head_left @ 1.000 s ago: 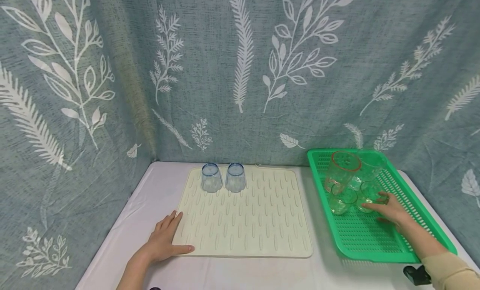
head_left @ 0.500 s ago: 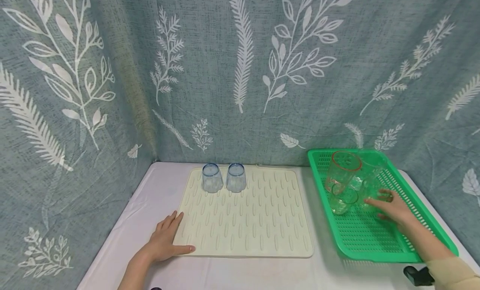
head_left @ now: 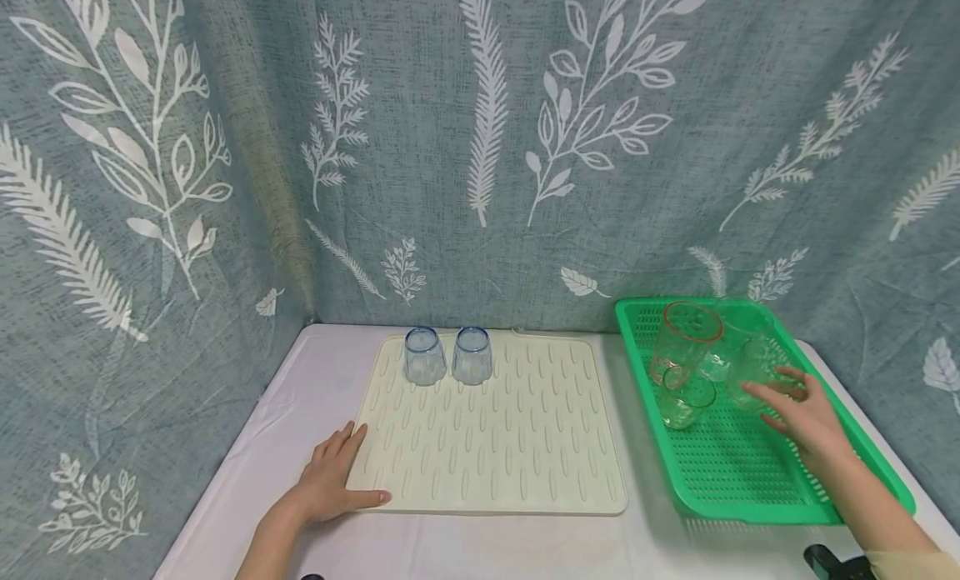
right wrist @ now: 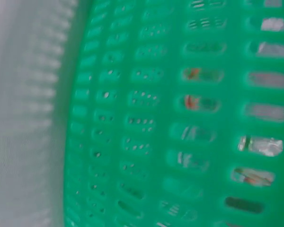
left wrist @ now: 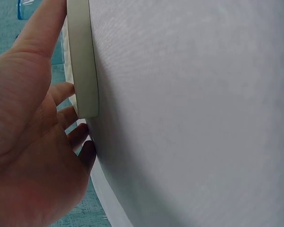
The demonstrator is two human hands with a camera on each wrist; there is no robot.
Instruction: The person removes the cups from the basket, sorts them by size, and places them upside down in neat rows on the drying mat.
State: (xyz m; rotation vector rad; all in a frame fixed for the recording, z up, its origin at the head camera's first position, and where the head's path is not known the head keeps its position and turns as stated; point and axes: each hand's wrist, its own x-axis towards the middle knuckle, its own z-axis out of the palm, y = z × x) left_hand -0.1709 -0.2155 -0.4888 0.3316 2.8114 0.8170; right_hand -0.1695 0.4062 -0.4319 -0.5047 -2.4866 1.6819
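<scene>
My left hand (head_left: 324,473) rests at the front left corner of a cream drying mat (head_left: 540,447). Its fingers are spread and its thumb lies along the mat's front edge; the left wrist view shows them at the mat's rim (left wrist: 83,61). Inside the green basket (head_left: 750,513), my right hand (head_left: 806,409) holds a clear glass (head_left: 746,376) between thumb and fingers, the glass tilted. Beside it stand a short green-rimmed glass (head_left: 686,401) and a tall red-rimmed glass (head_left: 686,342). Only the slotted basket wall (right wrist: 165,123) fills the right wrist view.
Two blue-tinted glasses (head_left: 424,359) stand upside down at the back left of the mat. Another clear glass (head_left: 742,322) is at the basket's back right. A patterned curtain (head_left: 480,147) hangs behind the white-covered table (head_left: 495,551).
My right hand has taken the clear glass from its upright place next to the short green-rimmed glass, tilting it and shifting it slightly right and back. The left hand has stayed put.
</scene>
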